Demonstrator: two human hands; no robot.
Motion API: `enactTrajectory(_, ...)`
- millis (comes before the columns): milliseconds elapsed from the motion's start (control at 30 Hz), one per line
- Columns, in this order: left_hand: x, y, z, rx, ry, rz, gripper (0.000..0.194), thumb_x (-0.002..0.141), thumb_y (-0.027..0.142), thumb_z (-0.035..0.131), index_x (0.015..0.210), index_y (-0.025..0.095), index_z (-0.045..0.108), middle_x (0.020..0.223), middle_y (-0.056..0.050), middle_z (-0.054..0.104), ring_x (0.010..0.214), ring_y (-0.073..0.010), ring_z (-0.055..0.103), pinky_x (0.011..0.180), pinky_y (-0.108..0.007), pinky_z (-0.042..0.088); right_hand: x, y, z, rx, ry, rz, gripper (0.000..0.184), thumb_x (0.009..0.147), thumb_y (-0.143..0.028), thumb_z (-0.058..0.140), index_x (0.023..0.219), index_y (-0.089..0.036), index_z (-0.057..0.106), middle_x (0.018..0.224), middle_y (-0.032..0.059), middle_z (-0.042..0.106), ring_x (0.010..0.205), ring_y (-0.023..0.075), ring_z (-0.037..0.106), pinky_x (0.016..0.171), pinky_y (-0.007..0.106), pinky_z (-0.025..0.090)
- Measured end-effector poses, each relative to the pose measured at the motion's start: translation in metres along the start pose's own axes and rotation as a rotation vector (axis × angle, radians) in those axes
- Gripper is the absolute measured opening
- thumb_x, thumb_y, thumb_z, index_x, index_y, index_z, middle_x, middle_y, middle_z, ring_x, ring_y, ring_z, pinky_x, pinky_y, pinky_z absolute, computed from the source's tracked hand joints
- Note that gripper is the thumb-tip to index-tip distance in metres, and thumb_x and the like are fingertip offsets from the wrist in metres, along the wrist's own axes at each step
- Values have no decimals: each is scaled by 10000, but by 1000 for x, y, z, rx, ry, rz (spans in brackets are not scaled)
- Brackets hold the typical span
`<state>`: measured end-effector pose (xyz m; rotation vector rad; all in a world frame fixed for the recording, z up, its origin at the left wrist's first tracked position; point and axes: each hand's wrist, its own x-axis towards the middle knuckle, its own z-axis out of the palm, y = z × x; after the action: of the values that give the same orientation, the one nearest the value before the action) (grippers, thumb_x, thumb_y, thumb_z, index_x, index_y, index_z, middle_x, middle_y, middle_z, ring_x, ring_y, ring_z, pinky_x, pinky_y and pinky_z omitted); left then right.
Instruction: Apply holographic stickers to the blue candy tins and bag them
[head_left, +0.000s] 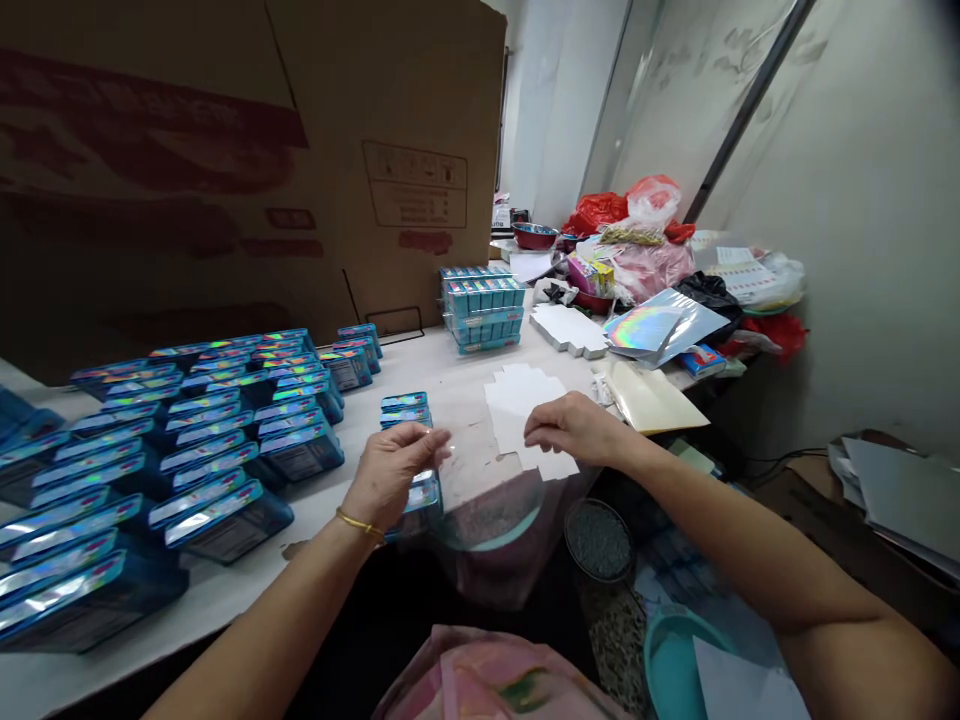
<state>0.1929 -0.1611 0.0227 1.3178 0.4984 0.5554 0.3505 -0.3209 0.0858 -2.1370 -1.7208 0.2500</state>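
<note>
My left hand (394,475), a gold bangle at its wrist, is closed in a pinch beside a short row of small blue boxes (405,402). Something clear seems to show at its fingertips, too faint to name. My right hand (574,428) is also closed, thumb and fingers together, over the edge of a white die-cut card sheet (517,400). What it holds, if anything, is hidden. Below and between both hands, a see-through plastic sheet (476,480) lies at the table edge, with the rim of a pale bowl (495,540) showing through.
Many blue boxes (210,440) stand in rows at left, before a large brown carton (300,200). A clear-wrapped stack of boxes (484,315) stands farther back. At right lie a white card stack (568,330), shiny sheets (664,325) and plastic bags (645,260). A turquoise tub (679,650) sits below.
</note>
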Motion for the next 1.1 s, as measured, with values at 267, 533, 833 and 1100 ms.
enactTrajectory(267, 13, 32, -21, -160, 263, 187, 299, 558, 397, 694, 665, 133, 602, 667, -20, 628, 646, -132, 591, 634, -287, 489, 17, 66, -64, -409, 478, 294, 170, 784, -162, 473, 812, -156, 640, 680, 34, 633, 640, 125, 554, 642, 248, 395)
enactTrajectory(533, 17, 30, -13, -101, 210, 172, 276, 566, 387, 682, 620, 135, 584, 624, -13, 590, 598, -109, 553, 517, -213, 456, 37, 69, -22, 128, 559, 16, 546, 710, -413, 590, 1188, -192, 447, 1235, 98, 464, 1084, 211, 466, 829, 335, 420)
enactTrajectory(833, 13, 38, -10, 29, 162, 263, 240, 660, 365, 623, 649, 127, 592, 621, -18, 597, 580, -110, 557, 560, -246, 488, 88, 34, 11, 17, 378, -192, 174, 811, -262, 502, 872, -186, 645, 773, 9, 655, 711, 113, 581, 694, 234, 420)
enactTrajectory(1100, -1, 72, -49, -14, 647, 710, 146, 678, 256, 622, 712, 117, 595, 629, 14, 594, 580, -96, 580, 600, -260, 507, 46, 124, -55, -500, 842, 344, 337, 860, -167, 311, 1011, -166, 612, 888, 135, 638, 853, 225, 562, 722, 320, 406)
